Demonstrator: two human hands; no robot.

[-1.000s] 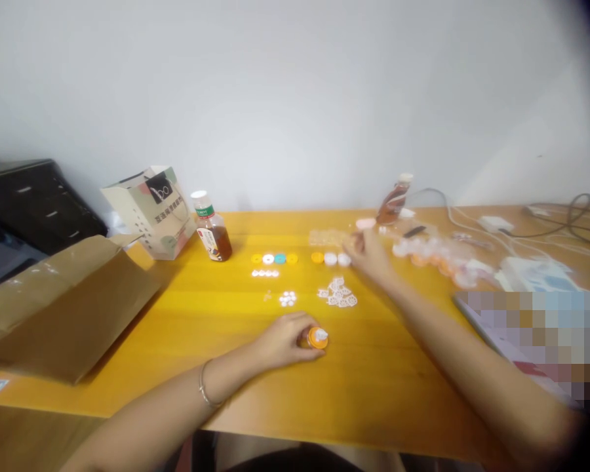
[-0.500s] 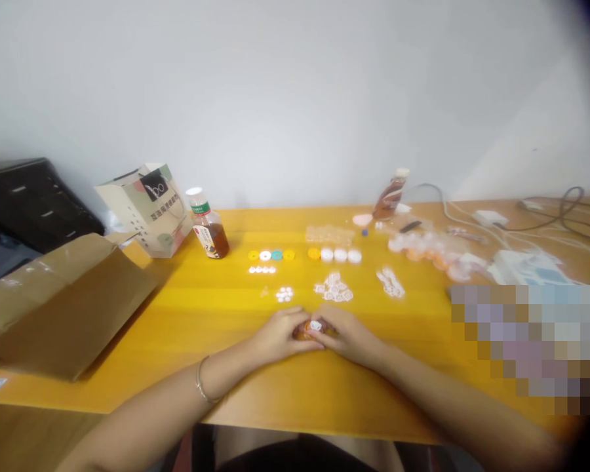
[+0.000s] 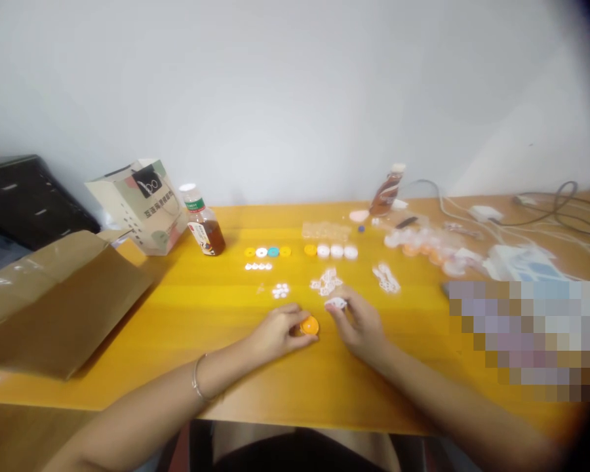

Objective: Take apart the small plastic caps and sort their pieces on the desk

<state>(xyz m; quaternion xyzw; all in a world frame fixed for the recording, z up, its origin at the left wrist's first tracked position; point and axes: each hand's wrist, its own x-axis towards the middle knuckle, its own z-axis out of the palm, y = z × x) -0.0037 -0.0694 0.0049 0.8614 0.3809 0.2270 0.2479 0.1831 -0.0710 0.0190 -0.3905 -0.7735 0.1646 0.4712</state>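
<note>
By the left hand (image 3: 278, 334), near the front of the wooden surface (image 3: 344, 400), an orange round piece (image 3: 310, 325) is held, its side pinched between thumb and fingers; whether the surface is touched by it cannot be told. In the grip of the right hand (image 3: 361, 324), a small white piece (image 3: 337, 303) is pinched just beside it, apart from the orange one. Beyond, small white discs (image 3: 280, 291) and white openwork shapes (image 3: 326, 282) are grouped. Farther back, coloured discs (image 3: 273, 252) are lined up.
</note>
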